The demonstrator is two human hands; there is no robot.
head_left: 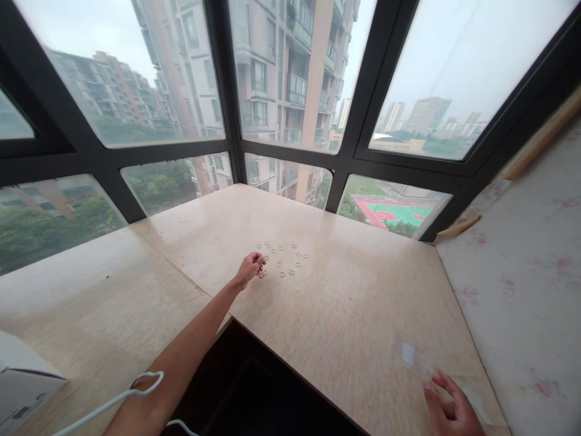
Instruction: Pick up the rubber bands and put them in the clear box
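Several thin small rings (280, 264), some yellowish and some silvery, lie scattered over the pale stone ledge. My left hand (250, 269) reaches in at their left side, thumb and fingers pinched together. One ring sits right by those fingertips; whether it is between them is too small to tell. Low on the right, my right hand (454, 404) has its fingers curled, with thumb and forefinger at the near corner of a clear plastic bag (407, 354). The bag bears a white label and lies flat on the ledge.
A white box (27, 384) stands at the lower left. A white cable (109, 401) crosses in front of my left forearm. Below the ledge's front edge is a dark recess (254, 387). Dark-framed windows and a floral-papered wall (517, 290) border the ledge.
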